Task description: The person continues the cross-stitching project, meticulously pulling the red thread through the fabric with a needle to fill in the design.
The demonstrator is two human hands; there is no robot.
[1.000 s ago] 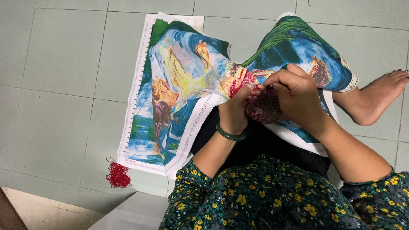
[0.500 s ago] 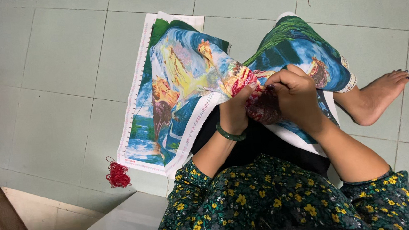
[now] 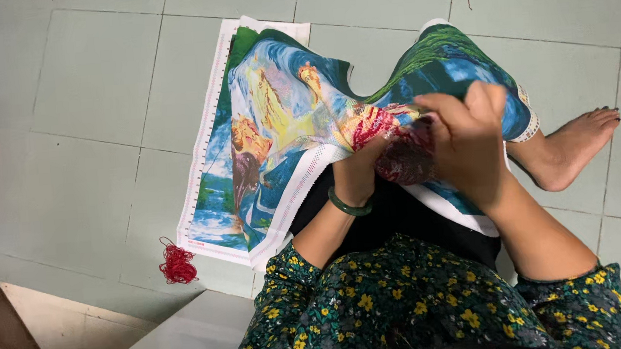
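Since the earlier frame little has moved. The embroidery cloth (image 3: 284, 125) drapes from lap to floor; the right hand (image 3: 470, 136) pinches at its red patch, the left hand (image 3: 358, 174) grips beneath. Stitching seems underway; next, careful pulling. A red thread bundle (image 3: 177, 264) lies beside the cloth's lower corner.

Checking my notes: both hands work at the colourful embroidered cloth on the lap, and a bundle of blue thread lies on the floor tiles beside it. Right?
Not quite: the thread bundle is red, not blue, as the head view shows. Both the left hand and right hand do work at the cloth.
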